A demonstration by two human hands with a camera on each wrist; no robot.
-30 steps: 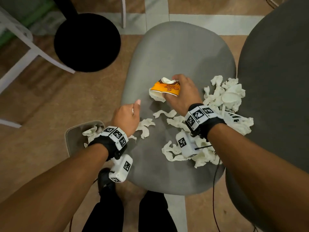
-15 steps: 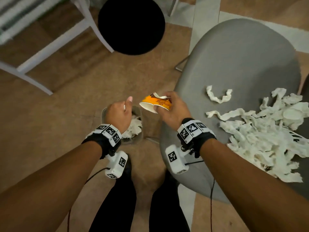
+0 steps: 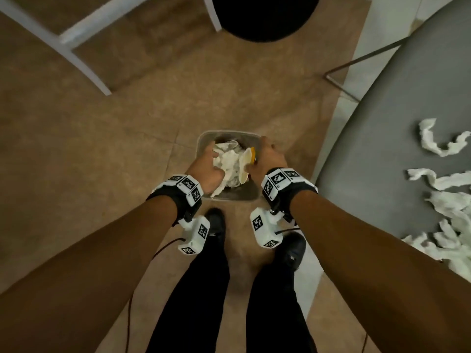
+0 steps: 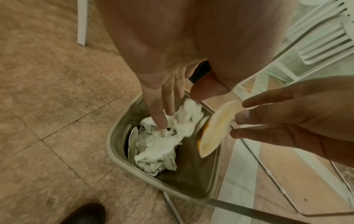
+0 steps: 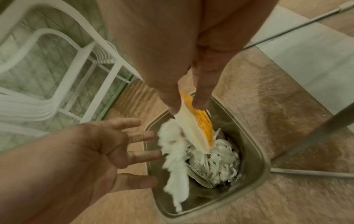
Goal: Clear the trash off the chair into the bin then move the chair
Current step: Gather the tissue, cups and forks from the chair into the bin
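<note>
Where tissue piles, bin [image 3: 204, 143] half-full

Bin [image 3: 201, 146]: smooth plastic, beige-grey, slight sheen on rim. Inside it: white shredded paper [image 4: 162, 145], soft and fibrous, plus pale plastic cutlery [image 4: 133, 139], smooth. Flattened cup [image 5: 199, 128]: paper, orange printed outside w/ matt cream inside. Chair [image 3: 397, 138] at right: grey seat, matt cloth look; legs thin metal rod, dull. More torn white paper strips [image 3: 443, 182] on seat. Floor [image 3: 102, 161]: tan tiles, mottled, rough-looking, matt. White frame [image 3: 76, 44] far left: painted, smooth.
</note>
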